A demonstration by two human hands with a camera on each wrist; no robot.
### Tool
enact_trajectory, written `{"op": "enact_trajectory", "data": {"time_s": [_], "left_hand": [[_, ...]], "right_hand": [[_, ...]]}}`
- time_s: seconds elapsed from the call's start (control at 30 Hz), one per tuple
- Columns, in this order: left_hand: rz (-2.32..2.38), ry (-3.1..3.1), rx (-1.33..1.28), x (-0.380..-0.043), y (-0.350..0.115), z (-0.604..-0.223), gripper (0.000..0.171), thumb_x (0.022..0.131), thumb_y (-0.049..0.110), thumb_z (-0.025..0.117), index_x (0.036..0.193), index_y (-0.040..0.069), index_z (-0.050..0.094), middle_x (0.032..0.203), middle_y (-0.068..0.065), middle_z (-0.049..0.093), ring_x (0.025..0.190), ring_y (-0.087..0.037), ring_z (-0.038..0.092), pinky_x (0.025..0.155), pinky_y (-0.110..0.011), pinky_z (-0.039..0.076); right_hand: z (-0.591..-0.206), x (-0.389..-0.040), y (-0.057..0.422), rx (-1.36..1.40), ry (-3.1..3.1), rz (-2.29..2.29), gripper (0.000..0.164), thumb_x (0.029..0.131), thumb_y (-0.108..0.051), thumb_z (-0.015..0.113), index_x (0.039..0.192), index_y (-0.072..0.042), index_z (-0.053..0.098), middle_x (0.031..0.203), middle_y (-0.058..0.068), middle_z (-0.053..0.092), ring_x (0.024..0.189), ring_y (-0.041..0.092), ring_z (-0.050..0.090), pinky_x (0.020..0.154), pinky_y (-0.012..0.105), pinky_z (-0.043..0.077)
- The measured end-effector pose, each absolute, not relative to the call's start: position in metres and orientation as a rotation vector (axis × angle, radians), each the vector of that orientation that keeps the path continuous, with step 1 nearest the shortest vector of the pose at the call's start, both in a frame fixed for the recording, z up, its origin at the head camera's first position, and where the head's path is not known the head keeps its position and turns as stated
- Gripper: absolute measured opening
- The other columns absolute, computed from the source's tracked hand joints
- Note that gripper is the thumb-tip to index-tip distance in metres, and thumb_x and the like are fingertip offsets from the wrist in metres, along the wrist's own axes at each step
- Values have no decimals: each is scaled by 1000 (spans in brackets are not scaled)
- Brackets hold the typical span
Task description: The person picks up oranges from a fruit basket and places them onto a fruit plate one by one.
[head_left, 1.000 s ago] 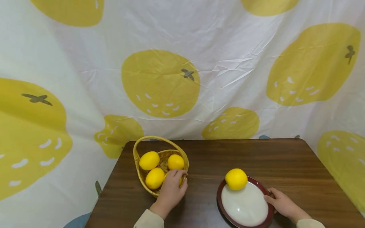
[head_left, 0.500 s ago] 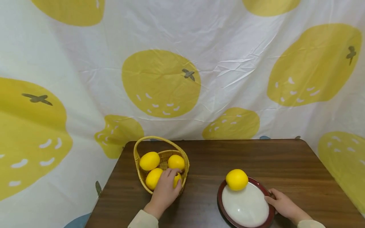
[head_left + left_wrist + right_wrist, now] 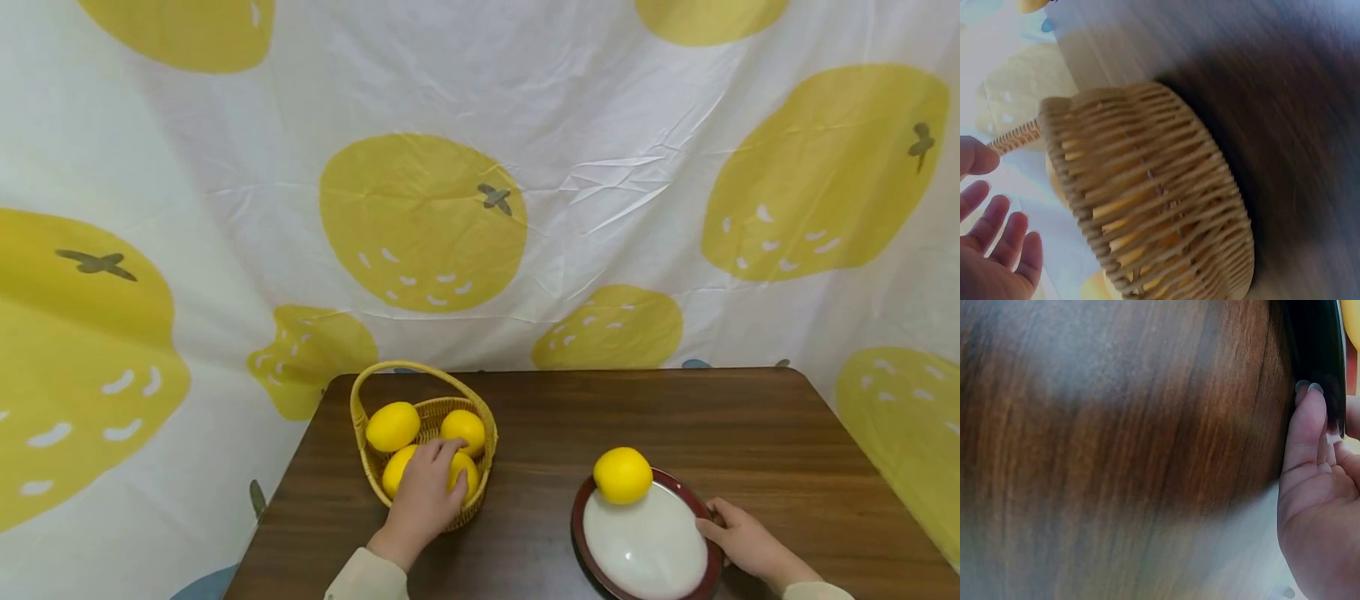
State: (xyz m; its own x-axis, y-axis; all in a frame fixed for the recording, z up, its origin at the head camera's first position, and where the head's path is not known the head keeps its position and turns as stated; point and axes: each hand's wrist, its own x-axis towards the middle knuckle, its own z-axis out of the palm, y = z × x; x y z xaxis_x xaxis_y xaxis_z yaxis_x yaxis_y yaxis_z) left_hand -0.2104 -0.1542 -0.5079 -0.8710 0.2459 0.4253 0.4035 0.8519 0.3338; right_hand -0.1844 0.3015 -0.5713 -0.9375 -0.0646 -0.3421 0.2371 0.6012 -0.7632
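Note:
My left hand (image 3: 423,500) is over the front of a wicker basket (image 3: 487,442), above the lemons inside. Its fingers are loosely bent with nothing between them in the left wrist view, close to the basket's woven side (image 3: 1154,187). Several yellow lemons lie in the basket; the front left lemon (image 3: 397,472) and front right lemon (image 3: 467,479) are partly behind the hand. To the right, my right hand (image 3: 750,543) pinches the rim of a white plate (image 3: 645,546) with a dark red edge, fingers beneath it. One lemon (image 3: 622,476) rests at the plate's far left edge.
Both the basket and the plate are at the near half of a dark wooden table (image 3: 570,408). The basket's tall handle (image 3: 420,365) arches over its back left side. Behind the table hangs a white cloth (image 3: 585,100) printed with large lemons.
My left hand has drawn back from the basket's right rim, leftward and toward me, uncovering the front right lemon. My right hand and the plate stay practically still.

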Motion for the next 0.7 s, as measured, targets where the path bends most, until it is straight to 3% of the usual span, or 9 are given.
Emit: {"op": "enact_trajectory", "data": {"time_s": [0.43, 0.7], "left_hand": [[-538, -2757, -462, -220, -170, -506, 41, 91, 21, 72, 130, 15, 61, 120, -10, 61, 107, -31, 61, 92, -50, 51], [-476, -2750, -466, -227, -180, -504, 43, 91, 20, 72, 131, 11, 61, 115, -8, 61, 105, -30, 59, 95, -50, 49]], "right_hand": [[-570, -184, 301, 125, 2502, -1270, 24, 103, -18, 55, 114, 4, 55, 84, 6, 58, 72, 19, 55, 60, 29, 49], [-567, -182, 298, 144, 2503, -1273, 22, 103, -17, 54, 114, 3, 55, 83, 5, 57, 70, 19, 54, 60, 28, 48]]}}
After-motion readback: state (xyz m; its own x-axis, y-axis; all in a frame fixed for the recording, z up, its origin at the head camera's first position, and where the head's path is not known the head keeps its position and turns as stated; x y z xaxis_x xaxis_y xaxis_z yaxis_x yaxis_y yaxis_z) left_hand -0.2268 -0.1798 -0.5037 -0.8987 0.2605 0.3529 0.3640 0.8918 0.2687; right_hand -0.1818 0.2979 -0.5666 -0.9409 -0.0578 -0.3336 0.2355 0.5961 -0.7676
